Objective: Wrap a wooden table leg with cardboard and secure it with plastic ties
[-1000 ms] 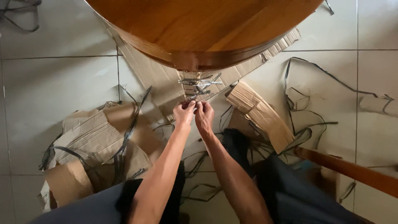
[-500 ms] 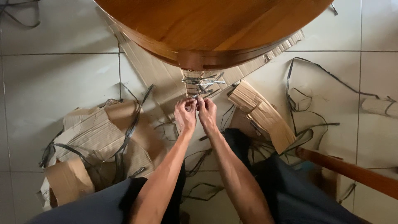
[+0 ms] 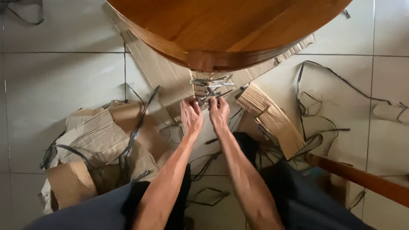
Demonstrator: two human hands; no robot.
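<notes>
A round wooden tabletop (image 3: pixel 221 25) fills the top of the view. Under its edge a table leg wrapped in corrugated cardboard (image 3: pixel 203 87) is bound with knotted grey plastic straps (image 3: pixel 211 85). My left hand (image 3: pixel 191 115) and my right hand (image 3: pixel 219 113) are side by side just below that binding. The fingertips of both pinch the lowest strap knot on the wrap. My forearms reach up from the bottom of the view over my dark trousers.
Torn cardboard pieces (image 3: pixel 102 140) lie on the tiled floor at left, and a folded cardboard piece (image 3: pixel 272 119) lies at right. Loose dark straps (image 3: pixel 315 102) trail over the tiles. A wooden bar (image 3: pixel 362 179) crosses the lower right.
Both hands have moved slightly up towards the strap knots and have spread a little apart. The view has shifted a bit to the right.
</notes>
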